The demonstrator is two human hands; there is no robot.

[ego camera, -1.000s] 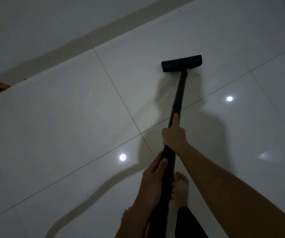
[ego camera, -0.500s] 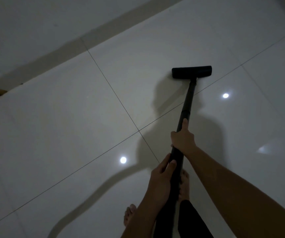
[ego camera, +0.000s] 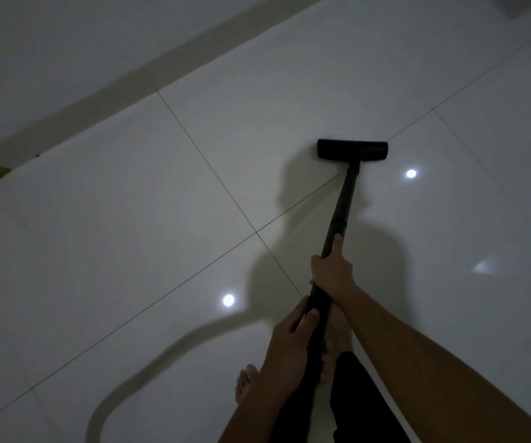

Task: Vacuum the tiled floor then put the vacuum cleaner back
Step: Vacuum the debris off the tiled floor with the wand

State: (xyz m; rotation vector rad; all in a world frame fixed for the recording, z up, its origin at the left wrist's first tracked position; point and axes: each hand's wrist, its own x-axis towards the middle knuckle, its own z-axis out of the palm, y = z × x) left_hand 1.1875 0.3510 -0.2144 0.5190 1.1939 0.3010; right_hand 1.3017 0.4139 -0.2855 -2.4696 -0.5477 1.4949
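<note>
Gripping one vacuum wand (ego camera: 342,209): right hand (ego camera: 332,271) higher, left hand (ego camera: 289,343) lower (two bare feet (ego camera: 245,383) below).

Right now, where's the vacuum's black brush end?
In the head view, the floor head sits on the tiled floor, right of centre, beside a light reflection.

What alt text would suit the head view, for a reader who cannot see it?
Two hands grip a black vacuum wand, the right hand ahead of the left hand, with its floor head flat on glossy white tiles over a grout line. Bare feet show below, and a wall runs along the top left.
</note>
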